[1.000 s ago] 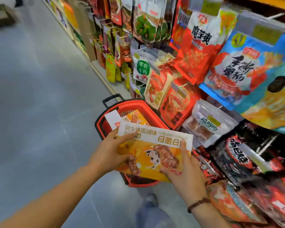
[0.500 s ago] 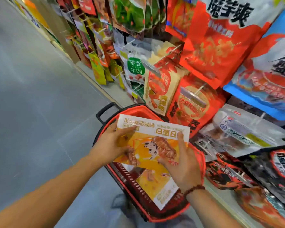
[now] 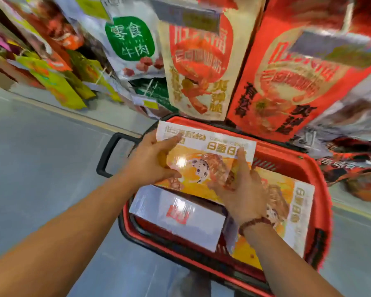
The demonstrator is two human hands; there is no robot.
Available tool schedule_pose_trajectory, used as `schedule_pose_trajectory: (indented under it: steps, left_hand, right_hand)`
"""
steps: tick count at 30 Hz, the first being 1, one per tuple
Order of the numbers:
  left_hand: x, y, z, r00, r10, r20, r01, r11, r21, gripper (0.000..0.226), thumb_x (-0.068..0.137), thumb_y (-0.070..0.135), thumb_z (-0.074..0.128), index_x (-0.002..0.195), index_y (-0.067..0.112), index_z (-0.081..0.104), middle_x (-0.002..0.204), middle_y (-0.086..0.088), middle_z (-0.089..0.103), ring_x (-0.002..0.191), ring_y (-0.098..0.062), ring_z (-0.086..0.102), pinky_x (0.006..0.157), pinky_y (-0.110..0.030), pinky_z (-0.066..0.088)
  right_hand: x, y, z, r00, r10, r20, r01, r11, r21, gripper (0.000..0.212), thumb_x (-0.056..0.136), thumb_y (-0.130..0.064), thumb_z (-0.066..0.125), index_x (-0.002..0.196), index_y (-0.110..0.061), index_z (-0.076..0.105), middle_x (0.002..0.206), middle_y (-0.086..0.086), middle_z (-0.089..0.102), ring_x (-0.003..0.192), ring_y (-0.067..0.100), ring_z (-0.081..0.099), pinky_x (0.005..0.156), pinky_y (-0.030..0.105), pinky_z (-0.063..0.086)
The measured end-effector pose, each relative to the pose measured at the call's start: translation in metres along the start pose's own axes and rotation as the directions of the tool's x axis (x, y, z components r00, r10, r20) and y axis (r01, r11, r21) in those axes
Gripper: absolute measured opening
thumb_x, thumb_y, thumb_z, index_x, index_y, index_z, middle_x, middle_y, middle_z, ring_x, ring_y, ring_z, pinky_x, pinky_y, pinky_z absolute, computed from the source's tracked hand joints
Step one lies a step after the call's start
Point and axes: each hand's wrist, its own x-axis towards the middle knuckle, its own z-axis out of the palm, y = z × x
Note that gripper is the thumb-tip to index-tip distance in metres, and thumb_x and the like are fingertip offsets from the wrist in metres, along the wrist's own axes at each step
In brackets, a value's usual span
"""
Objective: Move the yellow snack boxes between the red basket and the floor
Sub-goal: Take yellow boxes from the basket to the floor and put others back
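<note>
I hold a flat yellow snack box (image 3: 204, 151) with a white top band over the red basket (image 3: 296, 166). My left hand (image 3: 152, 159) grips its left edge, thumb on the white band. My right hand (image 3: 242, 187) grips its right side, fingers spread over the print. A second yellow snack box (image 3: 293, 211) lies flat in the basket's right half, partly under my right wrist. A white box with a red mark (image 3: 178, 215) lies in the basket's near left corner.
The basket stands on the grey floor (image 3: 41, 168) with its black handle (image 3: 107, 155) pointing left. Hanging snack bags (image 3: 287, 71) on the shelf crowd close above the basket's far rim. A yellow floor line (image 3: 77, 116) runs along the shelf base.
The view has dropped much closer to the basket. Both hands have lowered the yellow box toward the basket's inside, keeping the same grip.
</note>
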Motion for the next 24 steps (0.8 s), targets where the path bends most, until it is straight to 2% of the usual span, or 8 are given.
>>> schedule_pose_trajectory:
  steps: [2, 4, 7, 9, 12, 15, 19, 24]
  left_hand:
    - [0.007, -0.016, 0.013, 0.999, 0.027, 0.032, -0.027, 1.000, -0.012, 0.098, 0.051, 0.030, 0.090, 0.136, 0.035, 0.041, 0.139, -0.004, 0.034, 0.122, -0.019, 0.041, 0.100, -0.027, 0.036]
    - [0.011, -0.027, 0.023, 0.998, 0.022, 0.058, -0.022, 1.000, 0.008, 0.100, 0.051, 0.031, 0.090, 0.135, 0.040, 0.037, 0.133, 0.000, 0.036, 0.116, -0.016, 0.043, 0.096, -0.023, 0.035]
    - [0.015, -0.041, 0.035, 0.995, 0.013, 0.095, -0.012, 1.000, -0.016, 0.097, 0.053, 0.025, 0.090, 0.135, 0.037, 0.041, 0.133, 0.002, 0.034, 0.112, -0.008, 0.040, 0.098, -0.020, 0.033]
    - [0.016, -0.045, 0.042, 0.993, 0.021, 0.120, -0.018, 0.999, -0.028, 0.093, 0.054, 0.022, 0.089, 0.135, 0.034, 0.044, 0.138, -0.001, 0.032, 0.119, -0.011, 0.039, 0.101, -0.020, 0.031]
    - [0.020, -0.052, 0.050, 0.990, 0.034, 0.135, -0.036, 0.999, 0.010, 0.090, 0.055, 0.028, 0.088, 0.134, 0.034, 0.044, 0.141, -0.004, 0.031, 0.128, -0.018, 0.037, 0.105, -0.024, 0.030]
    - [0.022, -0.058, 0.053, 0.990, 0.046, 0.131, -0.054, 0.997, 0.058, 0.090, 0.055, 0.032, 0.087, 0.134, 0.036, 0.044, 0.143, -0.005, 0.030, 0.128, -0.020, 0.039, 0.103, -0.023, 0.031]
    - [0.020, -0.060, 0.055, 0.990, 0.055, 0.132, -0.061, 0.997, 0.041, 0.090, 0.054, 0.029, 0.088, 0.133, 0.034, 0.045, 0.144, -0.007, 0.028, 0.130, -0.022, 0.036, 0.103, -0.021, 0.027]
    - [0.020, -0.049, 0.052, 0.983, 0.013, 0.185, -0.021, 0.999, 0.039, 0.089, 0.059, 0.021, 0.087, 0.136, 0.031, 0.043, 0.145, -0.009, 0.023, 0.132, -0.024, 0.032, 0.108, -0.024, 0.025]
  right_hand:
    - [0.003, 0.005, 0.016, 0.999, 0.033, 0.007, -0.032, 0.999, -0.014, 0.105, 0.072, -0.062, 0.066, 0.146, -0.044, -0.006, 0.148, 0.021, 0.026, 0.104, 0.039, 0.058, 0.065, 0.035, 0.051]
    - [0.004, 0.009, 0.029, 0.999, 0.046, 0.016, -0.045, 0.999, -0.011, 0.104, 0.072, -0.058, 0.068, 0.147, -0.042, -0.003, 0.153, 0.018, 0.016, 0.113, 0.038, 0.055, 0.067, 0.036, 0.053]
    - [0.004, 0.014, 0.047, 0.998, 0.062, 0.025, -0.062, 0.997, 0.035, 0.103, 0.073, -0.054, 0.069, 0.147, -0.040, -0.002, 0.139, 0.013, 0.034, 0.109, 0.036, 0.056, 0.069, 0.038, 0.054]
    - [0.006, 0.018, 0.056, 0.995, 0.097, 0.034, -0.099, 0.993, 0.058, 0.105, 0.073, -0.055, 0.069, 0.146, -0.040, -0.004, 0.126, 0.010, 0.044, 0.103, 0.034, 0.057, 0.070, 0.036, 0.051]
    - [0.008, 0.022, 0.065, 0.989, 0.140, 0.056, -0.144, 0.986, 0.080, 0.106, 0.072, -0.057, 0.069, 0.146, -0.041, -0.006, 0.120, 0.009, 0.047, 0.098, 0.031, 0.057, 0.070, 0.033, 0.049]
    - [0.012, 0.025, 0.066, 0.985, 0.156, 0.070, -0.160, 0.985, 0.066, 0.106, 0.072, -0.059, 0.068, 0.146, -0.041, -0.007, 0.120, 0.011, 0.046, 0.097, 0.031, 0.058, 0.073, 0.033, 0.048]
    - [0.011, 0.024, 0.068, 0.981, 0.172, 0.089, -0.176, 0.984, 0.037, 0.107, 0.074, -0.058, 0.067, 0.144, -0.042, -0.012, 0.126, 0.013, 0.042, 0.103, 0.033, 0.056, 0.077, 0.035, 0.049]
    - [0.012, 0.024, 0.065, 0.982, 0.156, 0.110, -0.162, 0.986, 0.046, 0.108, 0.075, -0.055, 0.067, 0.144, -0.042, -0.014, 0.134, 0.018, 0.036, 0.099, 0.037, 0.059, 0.077, 0.039, 0.052]
